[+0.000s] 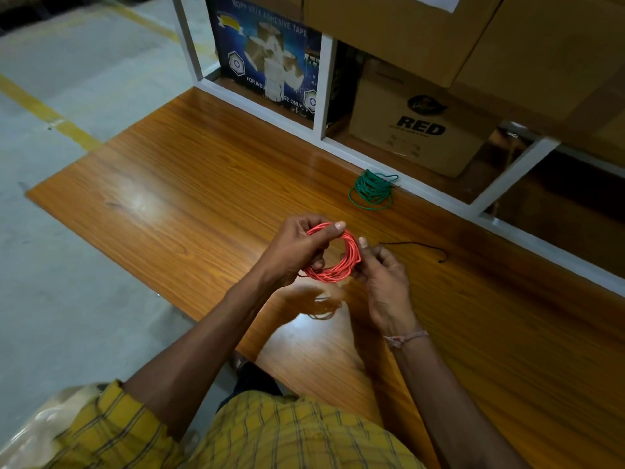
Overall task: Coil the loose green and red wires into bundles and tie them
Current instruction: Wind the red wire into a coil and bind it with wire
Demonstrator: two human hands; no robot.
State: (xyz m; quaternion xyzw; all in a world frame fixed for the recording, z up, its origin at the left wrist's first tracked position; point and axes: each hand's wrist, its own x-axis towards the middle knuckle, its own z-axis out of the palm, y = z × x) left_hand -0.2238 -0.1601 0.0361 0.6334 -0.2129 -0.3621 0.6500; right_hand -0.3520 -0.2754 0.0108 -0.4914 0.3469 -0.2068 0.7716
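Nearest, yellow checked shirt (270,434), bare forearms out over glossy orange-brown wooden table (169,184). Left hand (297,252) closed on left side of coiled red wire ring (341,269), thumb over top. Right hand (380,269) pinching ring's right side; ring held above table. Just beyond, thin black cord (419,247) lying loose. Farther, coiled green wire bundle (373,191) beside white shelf frame (389,170). Behind, brown cardboard box (422,130) marked RED.

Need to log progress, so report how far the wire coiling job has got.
Done: the green wire lies coiled on the wooden table near the shelf frame; whether it is tied is unclear. In hand: the left hand and right hand hold the red wire as a coil above the table. Left: tying the red coil, perhaps with the thin dark strand lying nearby.
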